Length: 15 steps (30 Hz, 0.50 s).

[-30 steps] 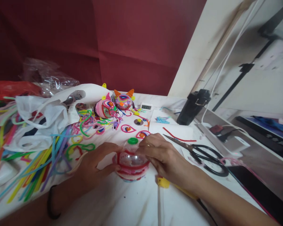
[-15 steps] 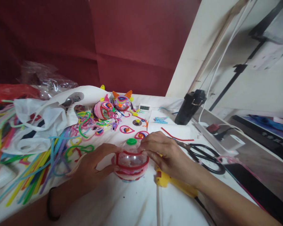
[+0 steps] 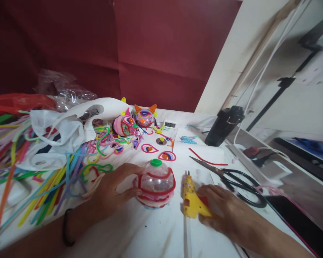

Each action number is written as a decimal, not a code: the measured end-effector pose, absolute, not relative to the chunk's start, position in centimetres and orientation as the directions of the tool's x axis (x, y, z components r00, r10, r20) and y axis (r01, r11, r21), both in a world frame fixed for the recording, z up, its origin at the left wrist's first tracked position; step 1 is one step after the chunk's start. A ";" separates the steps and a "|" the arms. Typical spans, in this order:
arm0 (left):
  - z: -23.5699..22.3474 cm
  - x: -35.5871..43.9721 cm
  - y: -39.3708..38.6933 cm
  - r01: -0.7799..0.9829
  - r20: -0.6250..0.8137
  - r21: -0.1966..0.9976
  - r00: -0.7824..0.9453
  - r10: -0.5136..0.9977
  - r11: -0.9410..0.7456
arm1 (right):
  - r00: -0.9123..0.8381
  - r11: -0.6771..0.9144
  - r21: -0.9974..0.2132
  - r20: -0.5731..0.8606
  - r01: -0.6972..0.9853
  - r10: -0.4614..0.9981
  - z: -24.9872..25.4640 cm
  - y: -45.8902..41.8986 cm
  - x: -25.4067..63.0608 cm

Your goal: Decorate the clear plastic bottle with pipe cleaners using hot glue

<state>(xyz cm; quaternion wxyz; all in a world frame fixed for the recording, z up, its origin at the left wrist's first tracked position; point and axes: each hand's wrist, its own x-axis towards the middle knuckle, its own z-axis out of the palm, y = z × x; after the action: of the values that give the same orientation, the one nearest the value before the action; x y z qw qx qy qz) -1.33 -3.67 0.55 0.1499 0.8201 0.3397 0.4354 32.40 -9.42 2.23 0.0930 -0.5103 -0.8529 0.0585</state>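
1. With the left hand [image 3: 110, 188], gripping the left side of the clear plastic ball [image 3: 156, 182], thumb low and fingers high. Press firmly enough to stop any roll, but gently, so as not to dent the thin-looking wall.
2. With the right hand [image 3: 220, 208], blurred, reaching around the handle of the yellow glue gun [image 3: 190, 200]; cannot tell whether fully closed on it. Best to seat the handle deep in the palm, one finger free for the red trigger.
3. Standing upright on the white table [image 3: 148, 240]: the ball, with green cap [image 3: 156, 163] on top and red bands around; just left of the gun, not touching it.
4. Treat the nozzle as hot: aim away from the left fingertips, and allow slack in the black cord.
5. Farther right, mind the scissors [image 3: 220, 172], near the loose red strip [image 3: 204, 160].
6. Beyond the ball, avoid nudging the flat eye shapes [image 3: 167, 156]; farther back, two decorated balls [image 3: 145, 117]; at left, heaped coloured pipe cleaners [image 3: 50, 190].
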 end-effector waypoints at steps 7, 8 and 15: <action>0.3 -1.5 -3.7 0.411 0.567 0.595 0.396 0.723 -0.691 | -0.475 0.539 -0.259 0.272 0.802 0.837 -0.5 -10.4 33.1; 0.2 -1.5 -3.7 0.409 0.563 0.599 0.396 0.725 -0.688 | -0.491 0.568 -0.250 0.310 0.784 0.814 -0.6 -10.4 32.9; 0.1 -1.5 -3.7 0.385 0.570 0.610 0.394 0.721 -0.692 | -0.386 0.461 -0.438 0.253 0.772 0.887 0.5 -11.3 33.1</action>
<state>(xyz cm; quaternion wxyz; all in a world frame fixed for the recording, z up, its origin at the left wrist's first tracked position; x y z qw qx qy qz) -1.47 -3.69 0.10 0.1942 0.8118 0.3409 0.4324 33.08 -11.26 0.49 0.2304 -0.5038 -0.8231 0.1252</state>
